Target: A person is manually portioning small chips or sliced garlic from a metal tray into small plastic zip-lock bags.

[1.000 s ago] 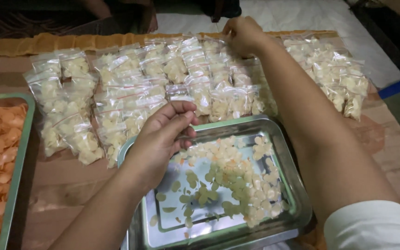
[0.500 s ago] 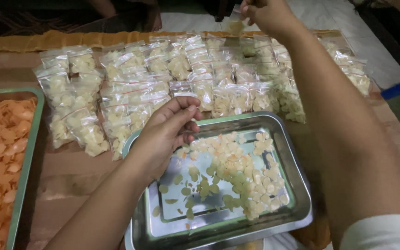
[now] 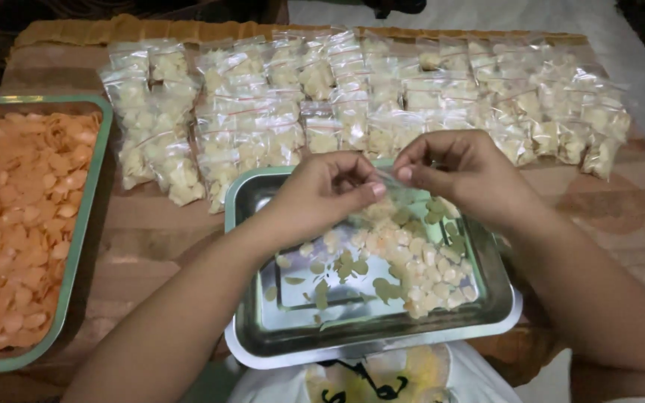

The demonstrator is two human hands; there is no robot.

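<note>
My left hand [image 3: 321, 195] and my right hand [image 3: 463, 173] meet above a steel tray [image 3: 263, 328]. Together they pinch a small clear plastic bag [image 3: 387, 176] by its top edge, one hand on each side. The bag looks empty, though it is hard to see. Under the hands, pale yellow chips [image 3: 412, 261] lie heaped in the right half of the tray. The tray's left half shows bare metal with a few scattered chips.
Several sealed clear bags of pale chips [image 3: 352, 104] lie in rows across the wooden table [image 3: 151, 246] behind the tray. A green-rimmed tray [image 3: 87, 216] full of orange chips [image 3: 16, 224] sits at the left. A white printed bag [image 3: 382, 377] lies at the near edge.
My right hand has come back from the far rows of bags to the tray. It now shares the grip on the small clear bag that my left hand held alone.
</note>
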